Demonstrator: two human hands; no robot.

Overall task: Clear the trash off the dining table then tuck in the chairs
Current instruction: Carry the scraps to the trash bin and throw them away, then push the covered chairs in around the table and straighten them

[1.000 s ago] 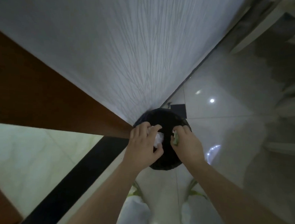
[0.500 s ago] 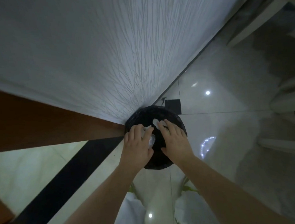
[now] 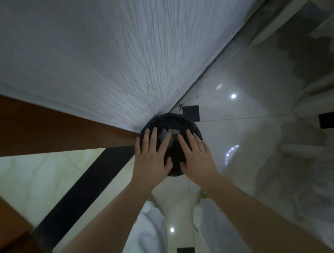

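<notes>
Above the black-lined trash bin (image 3: 171, 143), both hands are seen from the head camera, held palm down over its round opening. The left hand (image 3: 151, 156) is spread over the bin's left half, its fingers straight and slightly apart, with nothing gripped; the fingertips reach toward the far rim. The right hand (image 3: 196, 156) is laid over the right half in the same way, fingers extended and fanned a little, holding nothing. Between the two sets of fingertips, pale crumpled trash (image 3: 170, 133) is visible inside the bin, lying against the dark liner near the far side and free of both hands. Beyond the bin, a white textured wall (image 3: 108, 56) is seen, and the bin is set right at its base. To the left of the bin, a brown wooden panel (image 3: 47, 128) runs up to the rim. Around the bin, glossy pale floor tiles (image 3: 239, 110) with small black insets are shown, and white trouser legs (image 3: 150, 230) appear on the near side.
</notes>
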